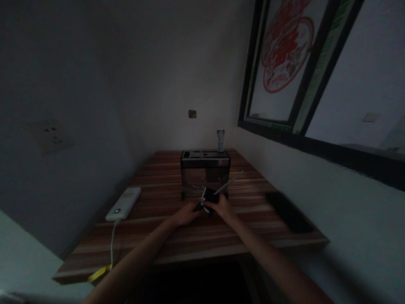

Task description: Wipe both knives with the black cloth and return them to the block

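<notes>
Both my hands are at a small black object with white cord-like strands on it, held above the table; its exact kind is too dark to make out. My left hand is closed on its lower left side. From the right, my right hand grips it, fingers closed. A thin white stick or tube slants up to the right from beside the right hand. Just behind the hands stands a clear, box-shaped tank with a black frame and lid, partly hidden by the black object.
A silvery cylinder stands at the tank's back right. On the wood-grain table, a white power bank with a white cable lies left, a dark flat object right. A framed window or mirror hangs right.
</notes>
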`<move>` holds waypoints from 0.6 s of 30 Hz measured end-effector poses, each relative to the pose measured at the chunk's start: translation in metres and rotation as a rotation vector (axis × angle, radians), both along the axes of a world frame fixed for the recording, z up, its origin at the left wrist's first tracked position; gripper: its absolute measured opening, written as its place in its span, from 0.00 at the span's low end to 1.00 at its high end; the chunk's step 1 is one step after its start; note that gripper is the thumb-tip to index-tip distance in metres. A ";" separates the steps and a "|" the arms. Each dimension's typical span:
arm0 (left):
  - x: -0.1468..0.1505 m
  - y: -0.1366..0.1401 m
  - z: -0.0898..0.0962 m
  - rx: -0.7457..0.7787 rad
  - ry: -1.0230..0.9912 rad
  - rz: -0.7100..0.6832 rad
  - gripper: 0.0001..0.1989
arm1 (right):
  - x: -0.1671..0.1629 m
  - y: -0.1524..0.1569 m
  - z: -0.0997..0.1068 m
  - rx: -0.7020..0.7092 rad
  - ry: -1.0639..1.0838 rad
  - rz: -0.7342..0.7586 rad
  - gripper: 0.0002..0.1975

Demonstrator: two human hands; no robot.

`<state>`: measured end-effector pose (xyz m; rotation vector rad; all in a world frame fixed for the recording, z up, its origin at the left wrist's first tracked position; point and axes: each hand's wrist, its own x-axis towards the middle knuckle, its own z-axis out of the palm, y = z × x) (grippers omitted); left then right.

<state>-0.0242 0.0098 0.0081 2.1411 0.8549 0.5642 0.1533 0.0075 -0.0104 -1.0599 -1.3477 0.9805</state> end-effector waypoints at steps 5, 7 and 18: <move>-0.001 0.003 -0.005 0.030 -0.024 -0.014 0.17 | 0.000 -0.001 0.002 -0.032 -0.004 -0.025 0.24; -0.001 0.003 -0.006 0.022 -0.035 -0.016 0.17 | 0.000 -0.001 0.002 -0.042 0.003 -0.041 0.24; 0.001 0.002 0.000 0.021 -0.006 -0.023 0.17 | 0.002 0.007 -0.002 0.026 -0.010 0.008 0.20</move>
